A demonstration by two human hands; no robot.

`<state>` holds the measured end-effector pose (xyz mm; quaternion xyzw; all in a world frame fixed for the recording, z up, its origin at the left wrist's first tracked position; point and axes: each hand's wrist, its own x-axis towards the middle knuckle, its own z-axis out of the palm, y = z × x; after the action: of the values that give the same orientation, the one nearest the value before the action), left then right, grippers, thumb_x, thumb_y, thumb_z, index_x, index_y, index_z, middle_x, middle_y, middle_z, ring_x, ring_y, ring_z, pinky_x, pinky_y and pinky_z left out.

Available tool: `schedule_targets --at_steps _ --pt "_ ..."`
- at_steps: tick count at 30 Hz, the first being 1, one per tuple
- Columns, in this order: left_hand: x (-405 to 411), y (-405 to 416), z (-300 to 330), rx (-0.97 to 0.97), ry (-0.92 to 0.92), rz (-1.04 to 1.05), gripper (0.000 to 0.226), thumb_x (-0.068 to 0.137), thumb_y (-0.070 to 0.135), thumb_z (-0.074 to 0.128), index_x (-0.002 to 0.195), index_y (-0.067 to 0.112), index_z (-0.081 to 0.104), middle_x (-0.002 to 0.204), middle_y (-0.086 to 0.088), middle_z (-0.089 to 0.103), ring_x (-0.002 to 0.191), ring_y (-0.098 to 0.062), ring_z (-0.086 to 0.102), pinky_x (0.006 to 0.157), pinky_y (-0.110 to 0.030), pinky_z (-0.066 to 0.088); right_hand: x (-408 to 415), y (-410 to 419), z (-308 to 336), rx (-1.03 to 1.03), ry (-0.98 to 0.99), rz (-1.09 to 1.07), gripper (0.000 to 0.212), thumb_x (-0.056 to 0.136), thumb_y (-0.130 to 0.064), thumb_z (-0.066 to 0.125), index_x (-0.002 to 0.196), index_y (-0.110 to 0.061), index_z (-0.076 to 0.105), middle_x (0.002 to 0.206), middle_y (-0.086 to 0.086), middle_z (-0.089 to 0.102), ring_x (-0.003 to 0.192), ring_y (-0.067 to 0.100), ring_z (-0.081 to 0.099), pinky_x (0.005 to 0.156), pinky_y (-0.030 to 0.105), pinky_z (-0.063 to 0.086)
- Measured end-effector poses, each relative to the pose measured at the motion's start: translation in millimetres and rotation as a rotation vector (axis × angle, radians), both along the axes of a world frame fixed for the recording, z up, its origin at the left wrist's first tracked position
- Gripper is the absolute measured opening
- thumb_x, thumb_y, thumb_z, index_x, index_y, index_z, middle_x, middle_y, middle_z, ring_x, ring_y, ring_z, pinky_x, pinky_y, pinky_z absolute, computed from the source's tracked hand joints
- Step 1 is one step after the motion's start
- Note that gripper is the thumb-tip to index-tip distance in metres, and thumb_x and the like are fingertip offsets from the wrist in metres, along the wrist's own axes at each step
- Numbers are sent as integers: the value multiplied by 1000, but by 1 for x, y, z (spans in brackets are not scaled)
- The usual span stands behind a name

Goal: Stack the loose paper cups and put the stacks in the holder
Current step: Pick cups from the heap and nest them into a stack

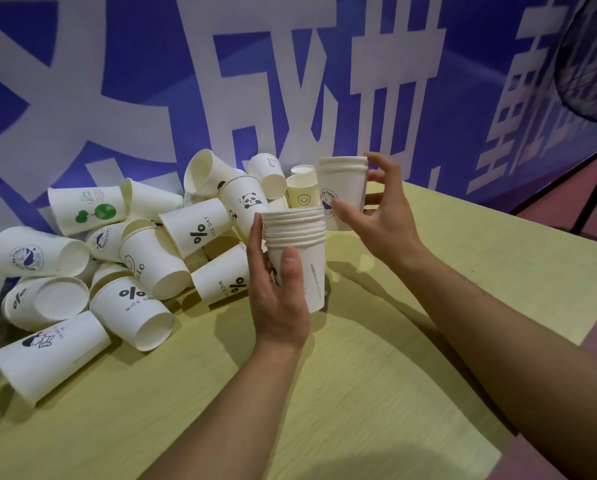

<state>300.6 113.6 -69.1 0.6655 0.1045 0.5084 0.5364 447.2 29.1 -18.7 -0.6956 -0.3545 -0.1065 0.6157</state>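
Observation:
My left hand (279, 292) grips an upright stack of several white paper cups (302, 247) at the middle of the yellow-green table (359, 375). Just behind and to the right, my right hand (376, 209) holds a second, shorter stack of white cups (342, 181) with a round blue logo, thumb in front and fingers curled round its far side. To the left lies a heap of loose paper cups (151, 251), most on their sides, printed with "NICE DAY", pandas, a smiley and green trees. No holder is in view.
A blue banner with big white characters (290, 81) rises right behind the heap. The table's right edge (567, 323) runs diagonally over a reddish floor. A dark mesh object (591, 60) sits at the top right, with thin black legs (588, 206) below it.

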Motion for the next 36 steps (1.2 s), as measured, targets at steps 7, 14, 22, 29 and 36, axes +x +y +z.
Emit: schedule_targets --at_steps 7,14,22,29,36 --pt "0 -2 -3 67 144 -21 62 87 66 46 147 56 32 140 24 54 123 -4 58 98 -46 54 -10 -7 11 290 27 5 72 82 -20 80 134 -18 31 118 -10 45 102 -3 60 75 22 58" --pt "-2 -4 -1 96 200 -19 61 86 68 46 144 63 29 144 17 53 125 -3 56 100 -45 53 -20 -4 12 283 99 158 69 84 -34 74 139 -28 33 124 -3 49 104 15 65 77 30 60" --pt "-2 -4 -1 111 245 -51 61 84 72 43 142 67 26 144 15 52 120 -2 57 96 -40 56 -23 -3 12 294 115 179 68 78 -45 75 133 -33 37 123 -3 53 104 23 67 80 37 61" --pt "0 -1 -4 79 216 -14 65 85 70 42 146 57 27 137 14 56 110 5 59 88 -32 57 -34 2 6 130 14 215 38 84 -49 62 115 -30 53 115 -5 57 96 4 60 75 19 54" --pt "0 0 -2 30 126 47 56 87 66 43 142 60 31 142 8 56 115 -3 61 84 -25 55 -26 3 0 48 -66 201 12 92 -38 57 95 -30 66 106 -5 57 95 7 58 77 25 56"
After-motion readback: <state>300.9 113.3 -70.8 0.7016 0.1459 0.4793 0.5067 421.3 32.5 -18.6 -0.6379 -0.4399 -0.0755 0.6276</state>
